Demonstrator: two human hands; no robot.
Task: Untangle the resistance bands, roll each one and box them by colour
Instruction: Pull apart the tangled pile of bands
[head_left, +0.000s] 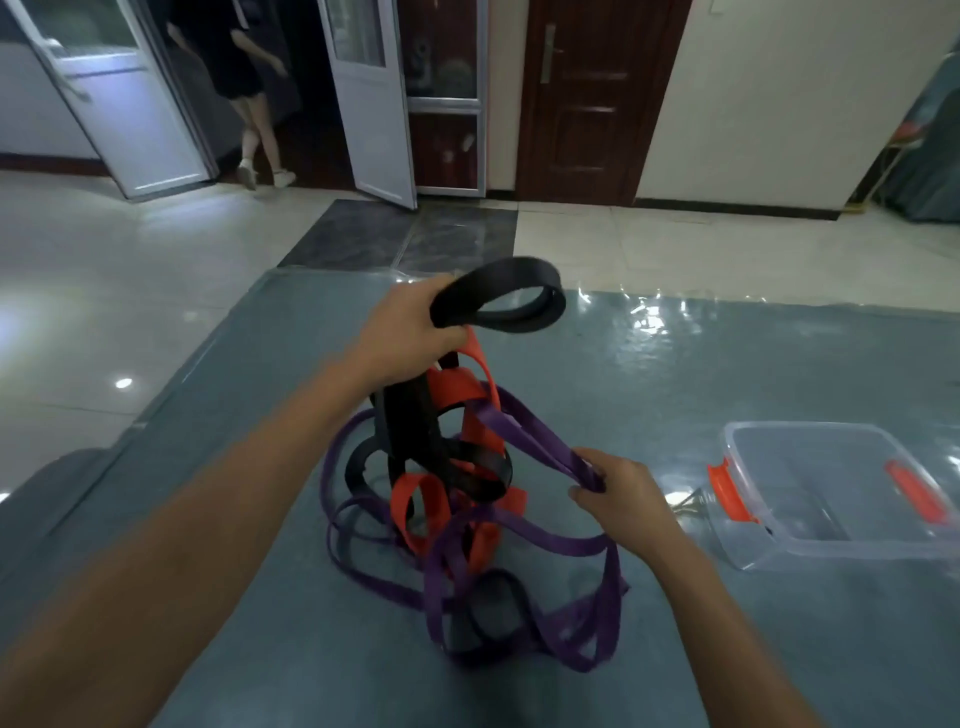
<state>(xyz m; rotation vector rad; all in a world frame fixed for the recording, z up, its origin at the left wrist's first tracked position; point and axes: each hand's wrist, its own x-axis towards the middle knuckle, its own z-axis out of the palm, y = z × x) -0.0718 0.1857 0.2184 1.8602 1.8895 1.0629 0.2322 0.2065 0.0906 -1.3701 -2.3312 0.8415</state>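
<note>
Item: tangle of flat elastic resistance bands in three colours, on a blue-grey table top (753, 364) under a glossy clear film.

- Black rubber band (460, 304): one end is lifted above the heap as an open loop. Lower strands run down through the knot to the table.
- Orange rubber band (460, 389): wound through the black one in the middle of the heap, partly raised with it. Further coils lie lower down.
- Purple rubber band (535, 436): the longest spread. Its loops lie on the table around and in front of the knot, and one strand is drawn taut to the right.

Left hand (410, 332): fingers curled round the black loop, holding it up over the heap.
Right hand (621, 493): fingers and thumb pinching the taut purple strand, low and to the right of the heap.

Clear plastic storage box (831, 551) with orange clip latches (727, 491): on the table to the right, apart from the bands and lidless.

Background: pale tiled floor (104, 291), dark wooden door (597, 104), white glazed doors (374, 104) standing open, and a person (239, 62) in the doorway.
</note>
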